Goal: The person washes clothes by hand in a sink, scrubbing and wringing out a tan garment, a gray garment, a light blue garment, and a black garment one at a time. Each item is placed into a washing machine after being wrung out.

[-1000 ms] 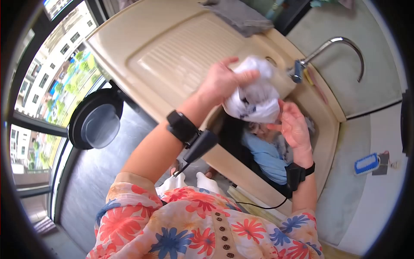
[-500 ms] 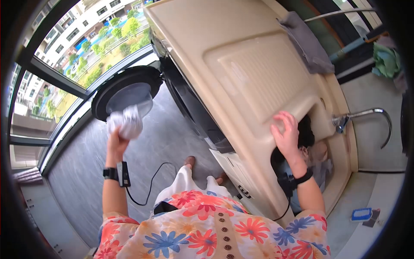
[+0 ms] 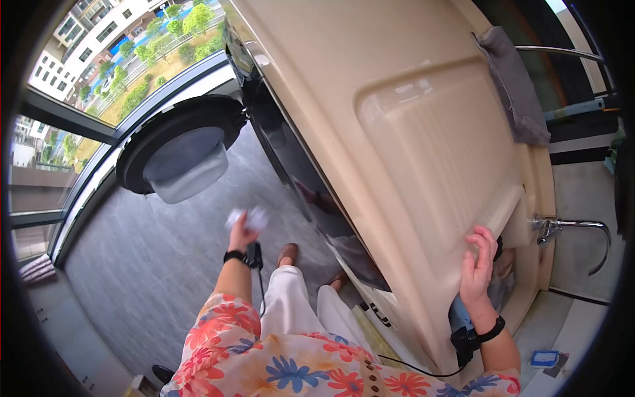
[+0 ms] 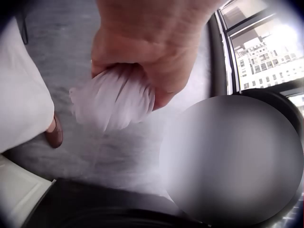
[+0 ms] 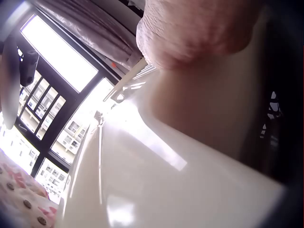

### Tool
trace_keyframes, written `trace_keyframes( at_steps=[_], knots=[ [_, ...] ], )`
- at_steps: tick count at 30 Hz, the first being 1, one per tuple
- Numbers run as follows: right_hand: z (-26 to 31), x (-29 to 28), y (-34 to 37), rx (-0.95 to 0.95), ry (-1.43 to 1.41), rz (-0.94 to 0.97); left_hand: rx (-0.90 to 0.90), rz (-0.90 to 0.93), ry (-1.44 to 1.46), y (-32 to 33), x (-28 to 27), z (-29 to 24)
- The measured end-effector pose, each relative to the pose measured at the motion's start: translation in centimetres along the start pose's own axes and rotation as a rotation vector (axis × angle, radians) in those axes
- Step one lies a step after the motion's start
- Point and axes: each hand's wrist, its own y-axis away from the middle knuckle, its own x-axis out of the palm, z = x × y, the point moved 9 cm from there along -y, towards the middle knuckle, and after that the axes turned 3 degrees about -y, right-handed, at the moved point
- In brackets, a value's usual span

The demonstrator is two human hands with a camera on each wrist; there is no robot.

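Observation:
In the head view my left hand (image 3: pixel 242 233) is low over the grey floor, gripping a bunched white cloth (image 4: pixel 114 100). The left wrist view shows the cloth's folds bulging out beneath the curled fingers. Close to this hand stands the round washing machine door (image 3: pixel 182 155), swung wide with its clear bowl facing inward. My right hand (image 3: pixel 477 268) rests at the edge of the beige sink counter (image 3: pixel 423 218), fingers loosely bent and holding nothing. Beneath it, light blue and grey laundry (image 3: pixel 460 314) lies in the basin, partly hidden by the hand and wrist.
The black washing machine front (image 3: pixel 301 172) sits under the counter. A chrome faucet (image 3: pixel 572 225) curves over the basin's right side. A grey cloth (image 3: pixel 512 86) hangs over the counter's back edge. A blue brush (image 3: pixel 545 358) lies at lower right. Tall windows (image 3: pixel 73 112) line the left.
My left hand has carried the white cloth from over the sink to the left, then back right, lower beside the machine. My right hand has moved from the cloth to the counter's edge.

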Motion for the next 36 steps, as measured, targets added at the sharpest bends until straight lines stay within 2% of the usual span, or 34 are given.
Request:
trace_keyframes(
  at_steps=[1, 2, 3, 8, 10, 14, 16, 17, 19, 21, 22, 23, 25, 27, 28, 30, 33, 35, 36],
  knots=[
    [0.2, -0.1, -0.1, 0.003, -0.006, 0.002, -0.023, 0.205, 0.275, 1.4, 8.4, -1.9],
    [0.3, 0.0, 0.0, 0.011, -0.010, 0.006, -0.093, 0.448, 0.372, 1.8, 14.6, -4.2],
    [0.3, 0.0, 0.3, 0.031, -0.003, 0.012, -0.169, 0.684, 0.473, 2.9, 18.3, -5.1],
    [0.8, -0.5, -0.3, -0.027, 0.048, -0.051, -0.111, 0.506, 0.236, 3.5, 14.9, -6.8],
    [1.3, -1.1, -0.5, -0.092, 0.038, -0.114, 0.004, 0.427, 0.013, 5.5, 12.5, -8.8],
    [-0.4, -1.1, 0.4, 0.015, -0.036, -0.125, 0.095, 0.435, -0.163, 10.2, 12.0, -14.5],
    [-0.8, -2.1, 0.9, -0.019, -0.103, -0.110, 0.194, 0.436, -0.214, 14.1, 14.2, -17.6],
    [-1.2, -2.7, 1.2, -0.072, -0.136, -0.093, 0.293, 0.376, -0.228, 16.8, 15.8, -19.0],
    [-4.1, -4.6, 2.5, -0.070, -0.507, -0.125, 0.461, 0.474, -0.348, 21.0, 19.5, -21.8],
    [-6.7, -7.5, 5.9, -0.028, -0.407, -0.250, 0.576, 0.507, -0.416, 25.1, 21.1, -22.7],
    [-10.2, -7.5, 7.5, 0.090, -0.338, -0.167, 0.621, 0.503, -0.445, 27.3, 22.9, -23.1],
    [-14.5, -6.6, 9.5, 0.233, -0.185, -0.029, 0.667, 0.498, -0.465, 29.5, 24.5, -23.1],
    [-18.9, -5.2, 12.6, 0.253, -0.089, -0.023, 0.720, 0.519, -0.499, 33.2, 28.2, -22.5],
    [-21.8, -2.9, 14.8, 0.278, 0.009, 0.031, 0.787, 0.655, -0.529, 37.3, 32.7, -20.2],
    [-22.9, -2.7, 14.9, 0.277, 0.001, 0.017, 0.799, 0.661, -0.537, 39.1, 34.8, -18.9],
    [-24.8, -0.3, 14.2, 0.351, -0.128, 0.262, 0.845, 0.826, -0.660, 44.0, 40.1, -14.9],
    [-25.7, -2.7, 14.9, 0.299, -0.285, 0.213, 0.932, 0.867, -0.771, 50.2, 46.5, -8.5],
    [-27.0, -8.2, 16.8, 0.341, -0.472, 0.020, 0.947, 0.980, -0.904, 53.5, 50.0, -3.2],
    [-29.0, -10.1, 18.2, 0.425, -0.607, -0.045, 0.913, 1.043, -0.919, 54.8, 51.5, -0.4]
  ],
)
